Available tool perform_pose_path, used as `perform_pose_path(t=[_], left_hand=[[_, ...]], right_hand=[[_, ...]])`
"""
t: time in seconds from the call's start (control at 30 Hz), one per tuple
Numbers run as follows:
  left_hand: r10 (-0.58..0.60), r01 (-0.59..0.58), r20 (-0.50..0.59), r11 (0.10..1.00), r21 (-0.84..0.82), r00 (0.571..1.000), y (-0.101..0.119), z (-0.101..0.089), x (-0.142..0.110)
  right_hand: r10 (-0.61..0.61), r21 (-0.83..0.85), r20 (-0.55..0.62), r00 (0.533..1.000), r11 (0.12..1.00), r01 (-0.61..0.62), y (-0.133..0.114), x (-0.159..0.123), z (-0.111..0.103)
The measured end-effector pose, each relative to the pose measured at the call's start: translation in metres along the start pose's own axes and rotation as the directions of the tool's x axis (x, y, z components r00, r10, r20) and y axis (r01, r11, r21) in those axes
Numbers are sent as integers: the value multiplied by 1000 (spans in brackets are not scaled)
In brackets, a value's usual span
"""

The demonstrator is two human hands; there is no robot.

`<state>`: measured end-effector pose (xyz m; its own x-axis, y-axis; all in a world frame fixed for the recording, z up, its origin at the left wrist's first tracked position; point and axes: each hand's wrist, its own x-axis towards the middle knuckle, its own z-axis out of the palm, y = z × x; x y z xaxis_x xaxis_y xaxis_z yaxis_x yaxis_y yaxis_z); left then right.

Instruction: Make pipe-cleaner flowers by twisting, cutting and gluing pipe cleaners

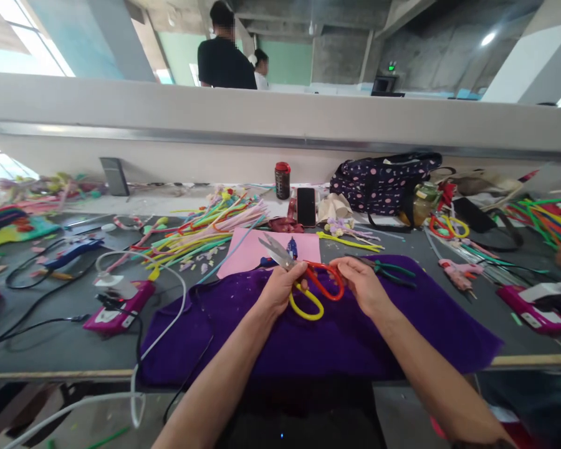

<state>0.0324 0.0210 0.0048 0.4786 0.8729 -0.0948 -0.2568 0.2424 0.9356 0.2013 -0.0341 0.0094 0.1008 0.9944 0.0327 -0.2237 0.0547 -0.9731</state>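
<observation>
Above the dark purple cloth (pixel 280 349), the left hand (pixel 283 287) is closed around the pivot of the metal scissors with one red and one yellow handle (pixel 325 282), blades parted; the right hand (pixel 359 284), fingers curled nearly closed, pinches the red loop; beyond the cloth lies a flat pink sheet (pixel 236 249), then a black smartphone (pixel 306 207)

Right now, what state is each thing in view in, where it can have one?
Metal scissors with red and yellow handles: blades open, left hand near the pivot, right hand at the red handle.
Green-handled pliers: handles apart.
Black smartphone: screen dark.
Dark bottle with red lid: upright, lid on.
Left magenta power strip: red light lit.
Purple cloth: spread, wrinkled.
</observation>
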Motion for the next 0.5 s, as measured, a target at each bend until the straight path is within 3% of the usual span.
perform_pose_path(t=[0.07, 0.23, 0.37, 0.5], left_hand=[[17, -20, 63, 998, 60, 998, -2, -4, 2], [-7, -9, 133, 993, 119, 991, -11, -5, 6], [-72, 60, 139, 994, 88, 988, -15, -7, 4], [-103, 93, 127, 993, 76, 987, -14, -5, 1]], right_hand=[[46, -137, 76, 996, 990, -35, -4, 8, -3], [18, -359, 167, 986, 932, 44, 1, 28, 0], [152, -276, 167, 974, 956, -102, 12, 35, 0], [325, -136, 232, 917, 944, -301, 21, 37, -5]])
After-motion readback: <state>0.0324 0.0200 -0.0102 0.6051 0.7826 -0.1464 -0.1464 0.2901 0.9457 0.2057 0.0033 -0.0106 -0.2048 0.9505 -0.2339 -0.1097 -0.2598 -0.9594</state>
